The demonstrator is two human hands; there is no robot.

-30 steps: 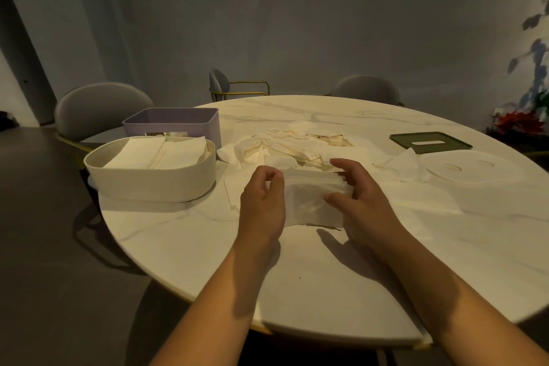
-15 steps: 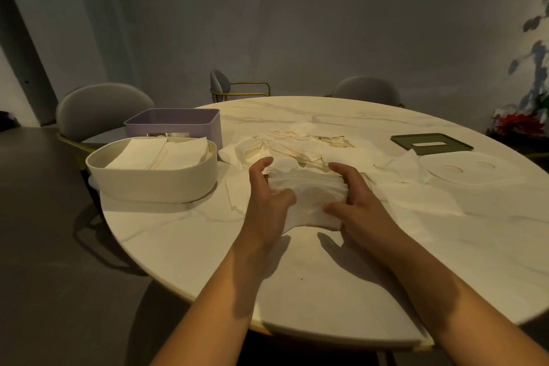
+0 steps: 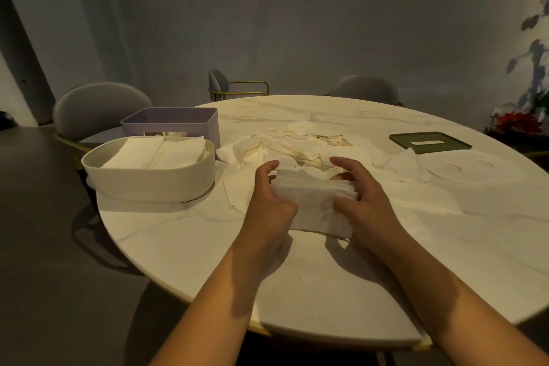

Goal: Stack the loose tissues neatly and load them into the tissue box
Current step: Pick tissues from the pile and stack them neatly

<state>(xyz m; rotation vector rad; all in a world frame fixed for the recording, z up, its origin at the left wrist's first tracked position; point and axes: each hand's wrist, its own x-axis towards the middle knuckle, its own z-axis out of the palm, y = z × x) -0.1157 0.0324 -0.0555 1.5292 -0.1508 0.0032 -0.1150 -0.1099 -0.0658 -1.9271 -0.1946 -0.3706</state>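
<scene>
Tissues gathered into a stack [image 3: 315,196] sit between both hands near the front of the table [image 3: 356,276], in the head view, the only one given. The left hand [image 3: 269,199] grips the stack's left end, fingers curled over the far side and thumb on the near side. The right hand [image 3: 365,196] grips the right end the same way. Holding both ends at once looks meant to square the edges and keep the thin sheets from sliding apart. The lowest sheet droops below the grip; whether it touches the table I cannot tell.

Just beyond the hands lies the pile [image 3: 297,145] of loose tissues, crumpled and overlapping, within easy reach for picking up more. Single sheets trail from it toward the right.

To the left stands the box [image 3: 148,184], oval, cream and open-topped, with flat folded tissues already in it up to about the rim. It is near the left hand, so a carry to it would be short. By my judgement the step in hand is tidying this stack before it goes in, and the task is partway along, since much of the pile remains.

Behind the box is a purple box [image 3: 178,122], touching or just beside it. Well apart on the right lie a green lid [image 3: 429,142] with a slot and a white lid [image 3: 463,169], set aside so the box stays open for loading.
</scene>
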